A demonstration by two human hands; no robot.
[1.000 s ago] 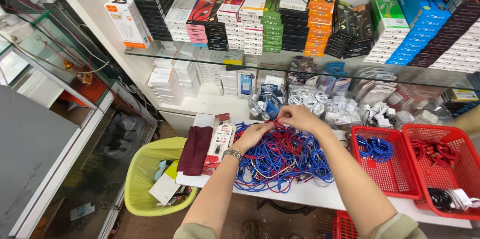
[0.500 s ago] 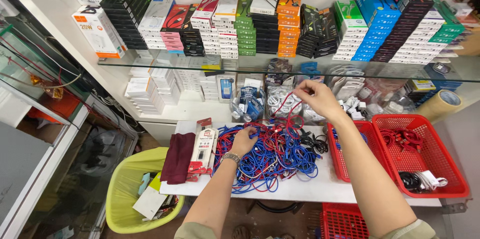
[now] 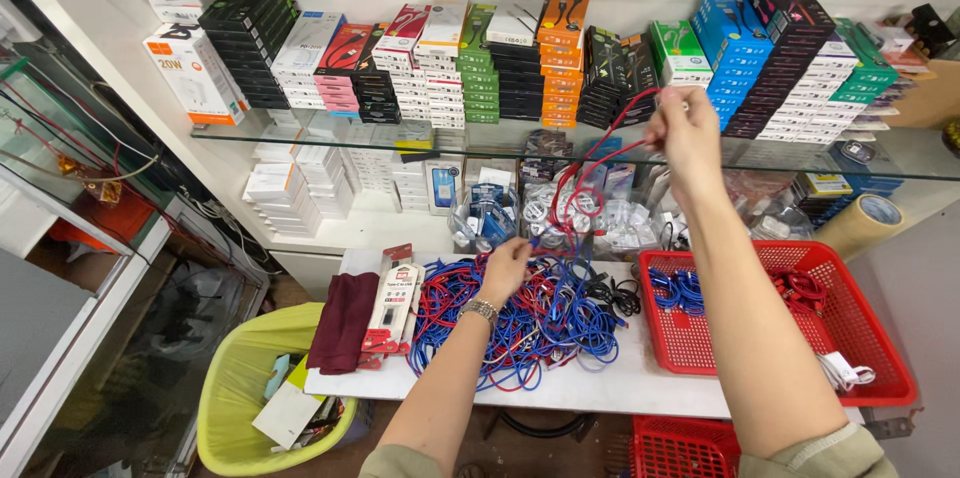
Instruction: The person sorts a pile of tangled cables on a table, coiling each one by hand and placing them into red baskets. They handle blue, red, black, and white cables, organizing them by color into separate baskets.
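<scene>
The right hand (image 3: 685,128) pinches a red cable (image 3: 590,178), lifted high; the left hand (image 3: 503,268) presses the tangled pile (image 3: 520,323), fingers curled. A few bundled cables lie in the red basket (image 3: 860,338); most remain tangled on the surface (image 3: 620,393).

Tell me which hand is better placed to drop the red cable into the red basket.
Right, likely: the right hand already pinches the red cable above the red basket; the left hand rests on the cable pile.
</scene>
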